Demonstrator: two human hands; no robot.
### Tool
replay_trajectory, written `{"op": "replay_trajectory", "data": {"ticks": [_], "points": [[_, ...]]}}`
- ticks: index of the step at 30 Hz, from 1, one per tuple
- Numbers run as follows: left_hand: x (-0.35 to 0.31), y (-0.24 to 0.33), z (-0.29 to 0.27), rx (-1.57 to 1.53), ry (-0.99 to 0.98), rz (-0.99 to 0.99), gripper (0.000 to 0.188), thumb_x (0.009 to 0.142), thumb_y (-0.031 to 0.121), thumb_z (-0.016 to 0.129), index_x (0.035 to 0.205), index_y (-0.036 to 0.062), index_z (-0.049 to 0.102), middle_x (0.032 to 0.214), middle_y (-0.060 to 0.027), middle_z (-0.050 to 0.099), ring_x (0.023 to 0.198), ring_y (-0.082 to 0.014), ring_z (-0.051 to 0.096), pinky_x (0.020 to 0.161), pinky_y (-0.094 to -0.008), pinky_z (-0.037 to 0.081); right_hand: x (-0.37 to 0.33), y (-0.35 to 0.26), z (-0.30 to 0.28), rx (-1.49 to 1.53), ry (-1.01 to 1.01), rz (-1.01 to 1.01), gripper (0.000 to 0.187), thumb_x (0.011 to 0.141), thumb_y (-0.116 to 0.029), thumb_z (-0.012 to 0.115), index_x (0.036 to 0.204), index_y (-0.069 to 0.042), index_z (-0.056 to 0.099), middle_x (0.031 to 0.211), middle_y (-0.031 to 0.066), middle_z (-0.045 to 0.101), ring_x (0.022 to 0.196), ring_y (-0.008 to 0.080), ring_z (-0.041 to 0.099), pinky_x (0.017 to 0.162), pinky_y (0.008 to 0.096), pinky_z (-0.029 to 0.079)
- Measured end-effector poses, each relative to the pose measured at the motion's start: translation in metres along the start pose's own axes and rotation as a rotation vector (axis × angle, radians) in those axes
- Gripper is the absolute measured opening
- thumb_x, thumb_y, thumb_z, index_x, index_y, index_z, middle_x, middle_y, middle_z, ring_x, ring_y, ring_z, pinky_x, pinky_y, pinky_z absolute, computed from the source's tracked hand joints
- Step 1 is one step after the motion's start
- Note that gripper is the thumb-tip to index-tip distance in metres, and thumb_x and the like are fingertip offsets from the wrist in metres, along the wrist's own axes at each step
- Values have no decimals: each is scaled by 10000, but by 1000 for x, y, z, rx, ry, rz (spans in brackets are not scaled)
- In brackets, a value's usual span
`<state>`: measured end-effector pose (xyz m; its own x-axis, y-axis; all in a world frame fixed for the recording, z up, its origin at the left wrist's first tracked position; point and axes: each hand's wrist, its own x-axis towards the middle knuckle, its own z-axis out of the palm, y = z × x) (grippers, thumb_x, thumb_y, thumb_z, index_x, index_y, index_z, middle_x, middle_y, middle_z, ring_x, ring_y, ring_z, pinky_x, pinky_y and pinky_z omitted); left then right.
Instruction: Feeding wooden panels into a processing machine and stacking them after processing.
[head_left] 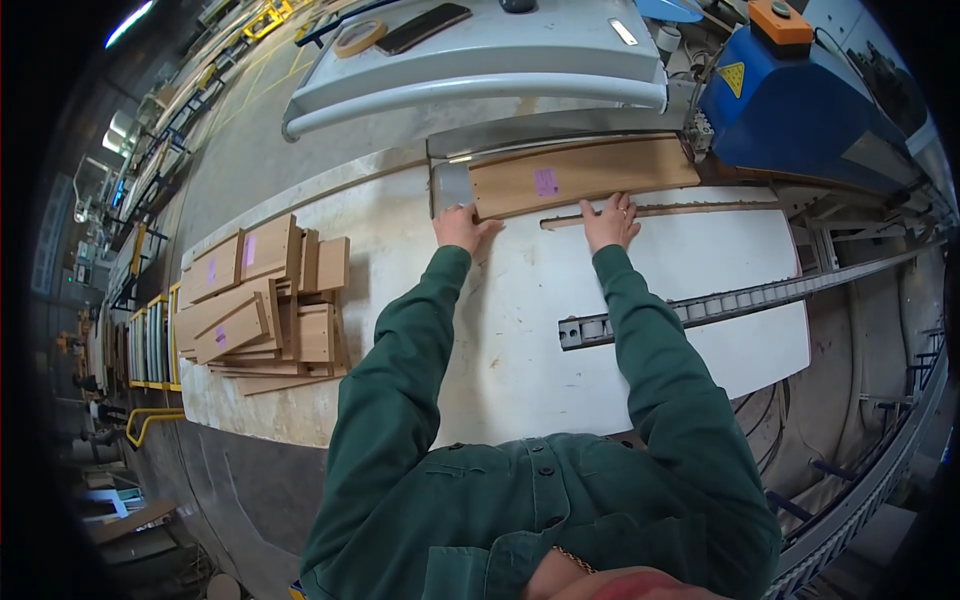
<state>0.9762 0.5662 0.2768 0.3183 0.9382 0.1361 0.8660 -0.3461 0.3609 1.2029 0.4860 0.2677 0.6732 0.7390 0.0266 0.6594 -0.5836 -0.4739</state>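
A long brown wooden panel (590, 178) with a pink label lies at the far side of the white worktable, its right end by a blue machine. My left hand (461, 229) is at its near left corner, thumb stretched along the near edge. Further right, my right hand (611, 222) rests with fingers spread at the panel's near edge, over a narrow wooden strip (690, 209). The strip lies along the near side of the panel. Neither hand is wrapped around anything.
Several wooden boards (265, 300), some labelled, are piled on the worktable (500, 380) at left. A roller rail (740, 301) crosses the right side. The blue machine (790, 110) stands far right. A grey shelf (490, 65) beyond carries a phone (425, 28) and a tape roll (360, 38).
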Motion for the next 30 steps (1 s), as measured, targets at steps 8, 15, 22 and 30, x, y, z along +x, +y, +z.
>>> {"op": "replay_trajectory", "data": {"ticks": [8, 15, 22, 30], "points": [[43, 7, 25, -14, 251, 227, 337, 606, 414, 659, 641, 86, 588, 615, -89, 534, 677, -271, 498, 614, -366, 394, 28, 4, 9, -99, 31, 6, 808, 741, -530, 449, 1255, 53, 231, 1327, 248, 149, 1247, 353, 97, 972, 523, 76], [54, 46, 46, -33, 233, 272, 368, 610, 445, 638, 611, 88, 545, 638, -67, 541, 709, -255, 502, 641, -357, 368, 53, 27, -7, -235, 41, 30, 995, 662, -663, 453, 1243, 107, 207, 1316, 288, 128, 1251, 381, 45, 950, 570, 38], [58, 119, 68, -33, 243, 205, 378, 639, 482, 599, 631, 109, 537, 646, -25, 527, 742, -221, 487, 667, -342, 340, 92, 74, -31, -263, 120, 49, 1115, 544, -724, 508, 1224, 117, 239, 1306, 296, 161, 1243, 388, 78, 937, 575, 62], [66, 183, 99, -54, 271, 204, 370, 644, 473, 601, 636, 107, 542, 659, -27, 529, 743, -221, 483, 626, -342, 332, 132, 132, -53, -271, 217, 59, 1120, 512, -710, 550, 1198, 131, 273, 1274, 288, 241, 1235, 357, 144, 926, 579, 109]]}}
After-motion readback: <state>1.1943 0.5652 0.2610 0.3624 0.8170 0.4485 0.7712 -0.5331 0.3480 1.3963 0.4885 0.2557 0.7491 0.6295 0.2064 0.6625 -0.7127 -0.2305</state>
